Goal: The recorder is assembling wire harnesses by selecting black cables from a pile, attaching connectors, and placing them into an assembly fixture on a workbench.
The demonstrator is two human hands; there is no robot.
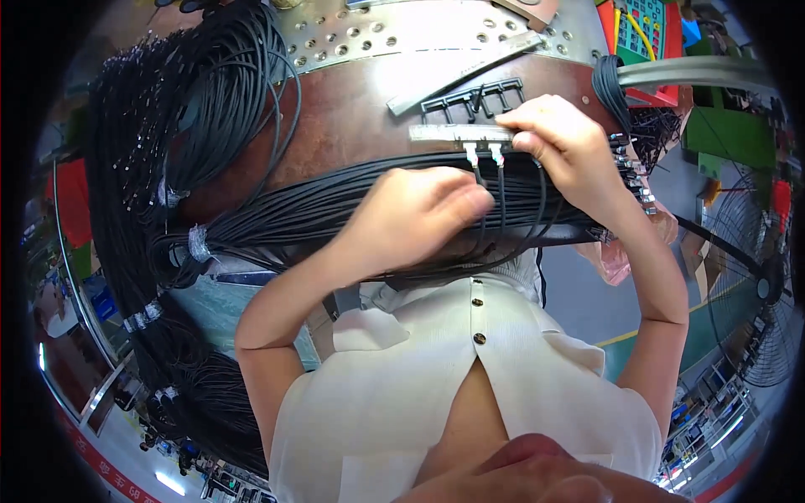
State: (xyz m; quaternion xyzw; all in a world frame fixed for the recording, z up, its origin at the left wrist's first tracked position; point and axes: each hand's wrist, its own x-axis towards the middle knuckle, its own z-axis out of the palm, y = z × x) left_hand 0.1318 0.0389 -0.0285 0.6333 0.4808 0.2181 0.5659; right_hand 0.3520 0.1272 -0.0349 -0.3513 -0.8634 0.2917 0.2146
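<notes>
A narrow grey metal strip lies crosswise in front of me on the table. Two white connectors sit along its near edge, each with a black cable running toward me. My right hand is closed at the strip's right end. Its thumb and forefinger pinch the end of a third black cable, and they hide its tip. My left hand is closed, with thumb and fingers together around the leftmost connector's cable just below the connector. A thick bundle of black cables passes beneath both hands.
Beyond the strip lie a black plastic piece with prongs and a long metal bar. Coiled black cables heap up at the left. A perforated metal plate is at the back. A fan stands at the right.
</notes>
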